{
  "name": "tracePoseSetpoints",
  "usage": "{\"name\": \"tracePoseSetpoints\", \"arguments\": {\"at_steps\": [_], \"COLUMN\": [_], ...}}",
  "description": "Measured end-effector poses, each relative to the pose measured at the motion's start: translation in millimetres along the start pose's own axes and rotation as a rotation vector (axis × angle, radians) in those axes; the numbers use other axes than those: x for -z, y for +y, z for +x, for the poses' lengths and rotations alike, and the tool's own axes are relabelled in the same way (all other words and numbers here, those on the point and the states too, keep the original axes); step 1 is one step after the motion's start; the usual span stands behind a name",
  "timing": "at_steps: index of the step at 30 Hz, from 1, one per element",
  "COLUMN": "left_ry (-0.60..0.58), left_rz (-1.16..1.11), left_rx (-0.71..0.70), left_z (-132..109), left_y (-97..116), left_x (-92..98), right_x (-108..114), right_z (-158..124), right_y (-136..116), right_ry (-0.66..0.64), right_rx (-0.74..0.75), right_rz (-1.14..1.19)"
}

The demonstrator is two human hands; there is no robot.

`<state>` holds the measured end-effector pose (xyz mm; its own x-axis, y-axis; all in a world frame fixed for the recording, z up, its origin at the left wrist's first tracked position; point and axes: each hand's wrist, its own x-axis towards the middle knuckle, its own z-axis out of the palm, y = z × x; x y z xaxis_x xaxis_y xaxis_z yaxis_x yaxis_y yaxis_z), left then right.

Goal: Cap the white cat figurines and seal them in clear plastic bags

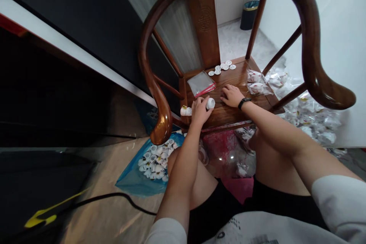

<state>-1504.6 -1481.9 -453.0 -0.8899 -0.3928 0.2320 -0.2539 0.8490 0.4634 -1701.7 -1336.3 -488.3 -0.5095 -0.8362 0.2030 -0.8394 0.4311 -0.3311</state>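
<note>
Curved wooden chair (204,26) near white wall (343,15), bin (248,18) on grey floor (232,40)

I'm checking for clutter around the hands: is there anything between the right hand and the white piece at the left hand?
Nothing visible: only bare wood of the chair seat separates the right hand from the white piece in the left hand. The clear bags lie off that line, toward the backrest.

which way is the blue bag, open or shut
Open: the blue bag lies spread out, and the white pieces heaped on it show uncovered.
</note>
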Motion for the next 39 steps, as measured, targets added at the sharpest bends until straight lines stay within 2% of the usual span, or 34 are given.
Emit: {"name": "tracePoseSetpoints", "arguments": {"at_steps": [3,7,12,17,21,27,31,35,39], "left_ry": [0.085,0.182,0.188,0.216,0.267,0.216,0.291,0.358,0.349], "left_rz": [-0.269,-0.641,-0.778,-0.981,-1.141,-1.303,-1.395,-1.502,-1.379], "left_rx": [-0.011,-0.038,-0.096,-0.04,0.041,0.115,0.185,0.135,0.099], "left_z": [5,10,11,12,12,8,7,9,7], "left_y": [-3,-3,0,-4,-5,1,3,9,14], "left_x": [-3.0,-0.9,8.7,7.2,3.4,5.4,6.5,8.5,8.9], "right_x": [-14,-20,-31,-41,-40,-28,-11,10,31], "right_z": [26,59,97,114,110,86,64,49,25], "right_y": [14,27,30,33,34,31,29,19,-10], "right_ry": [-0.003,0.049,0.063,0.039,0.096,0.112,0.116,0.079,0.223], "right_rx": [-0.006,-0.051,-0.092,-0.113,-0.112,-0.201,-0.245,-0.255,-0.139], "right_rz": [0.021,0.005,-0.043,0.004,0.013,-0.028,-0.063,-0.012,0.171]}}
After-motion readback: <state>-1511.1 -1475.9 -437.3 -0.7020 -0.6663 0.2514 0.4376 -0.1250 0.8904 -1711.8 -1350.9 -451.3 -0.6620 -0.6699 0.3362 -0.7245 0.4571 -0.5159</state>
